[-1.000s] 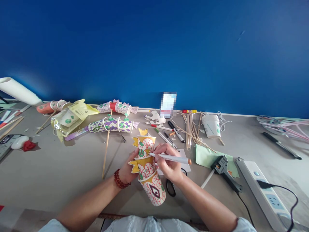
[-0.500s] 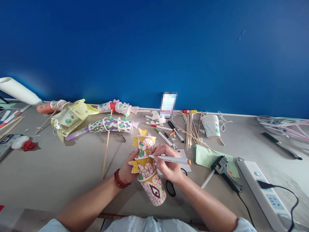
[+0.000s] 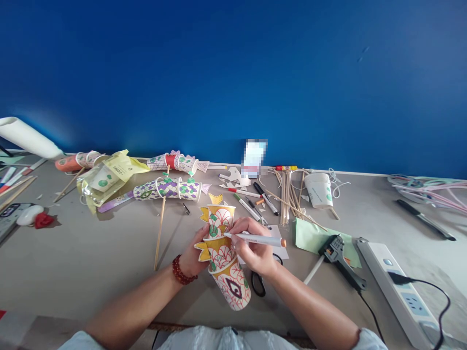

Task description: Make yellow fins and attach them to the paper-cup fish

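Observation:
My left hand is closed round the left side of a paper-cup fish, made of three joined cups. Red scale lines, gold bands and a dark eye are drawn on it, and gold paper fins stick out at its left and top. Between the fingers of my right hand is a white marker with an orange end. Its tip meets the fish near the joint of the upper and middle cups. Scissors, partly hidden, lie below my right hand.
Two decorated cup fish on sticks lie at back left beside a yellow package. Markers, wooden sticks and stacked paper cups lie behind. At right are a glue gun and power strip.
The marker tip has shifted very slightly left on the fish, with my right hand following. My left hand and the fish look nearly unmoved.

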A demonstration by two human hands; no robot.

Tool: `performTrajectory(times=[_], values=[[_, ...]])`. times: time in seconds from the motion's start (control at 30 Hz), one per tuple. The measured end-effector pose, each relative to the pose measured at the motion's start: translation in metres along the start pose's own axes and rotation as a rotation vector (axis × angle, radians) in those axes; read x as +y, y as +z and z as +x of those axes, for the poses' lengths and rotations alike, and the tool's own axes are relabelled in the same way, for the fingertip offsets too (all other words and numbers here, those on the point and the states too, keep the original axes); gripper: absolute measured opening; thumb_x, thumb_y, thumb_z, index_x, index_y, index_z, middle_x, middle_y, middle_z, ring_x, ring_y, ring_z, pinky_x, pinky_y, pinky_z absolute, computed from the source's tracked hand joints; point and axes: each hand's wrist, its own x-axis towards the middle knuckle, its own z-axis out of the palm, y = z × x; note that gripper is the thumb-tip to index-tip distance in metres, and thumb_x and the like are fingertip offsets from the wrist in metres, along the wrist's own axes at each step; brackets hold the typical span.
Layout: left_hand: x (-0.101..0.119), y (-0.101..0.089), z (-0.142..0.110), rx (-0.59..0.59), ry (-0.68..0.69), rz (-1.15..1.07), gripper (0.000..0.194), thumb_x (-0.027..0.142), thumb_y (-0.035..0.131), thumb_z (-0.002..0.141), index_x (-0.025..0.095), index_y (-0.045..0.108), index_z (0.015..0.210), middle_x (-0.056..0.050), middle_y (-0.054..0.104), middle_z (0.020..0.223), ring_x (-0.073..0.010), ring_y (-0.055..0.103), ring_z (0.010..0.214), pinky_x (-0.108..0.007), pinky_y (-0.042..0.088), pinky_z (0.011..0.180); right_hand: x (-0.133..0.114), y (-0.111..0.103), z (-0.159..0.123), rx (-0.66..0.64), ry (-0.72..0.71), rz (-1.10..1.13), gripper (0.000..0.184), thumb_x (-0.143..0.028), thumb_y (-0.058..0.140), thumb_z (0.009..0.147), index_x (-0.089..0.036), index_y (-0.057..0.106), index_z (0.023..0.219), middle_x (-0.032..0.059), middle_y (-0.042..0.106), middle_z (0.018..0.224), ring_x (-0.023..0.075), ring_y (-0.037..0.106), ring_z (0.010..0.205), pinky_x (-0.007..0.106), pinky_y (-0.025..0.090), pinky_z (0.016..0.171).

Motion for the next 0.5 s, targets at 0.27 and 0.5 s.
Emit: performTrajectory(times=[0.27, 0.5], values=[[-0.0004, 0.0018, 0.0003, 0.005, 0.013, -0.018, 0.031, 0.041, 0.071, 0.086, 0.016, 0.075, 0.101, -0.007, 0.079, 0.094, -0.0248, 0.074, 0.089, -0.033, 0.056, 0.083, -0.0012, 0.0003, 0.0000, 0.007, 0.010, 0.015, 0.007, -0.016, 0.060, 0.080, -0.022, 0.061, 0.079, 0.0020, 0.064, 0.070, 0.0178, 0.058, 0.061, 0.031, 0.048, 0.058], [0.0020, 0.0076, -0.0017, -0.020, -0.020, 0.000, 0.031, 0.043, 0.068, 0.087, 0.017, 0.075, 0.103, -0.006, 0.080, 0.095, -0.0249, 0.074, 0.086, -0.035, 0.056, 0.082, 0.0065, -0.0013, -0.0032, 0.060, 0.046, 0.032, 0.008, -0.015, 0.060, 0.080, -0.023, 0.059, 0.081, 0.0013, 0.063, 0.070, 0.0174, 0.058, 0.061, 0.031, 0.049, 0.058]])
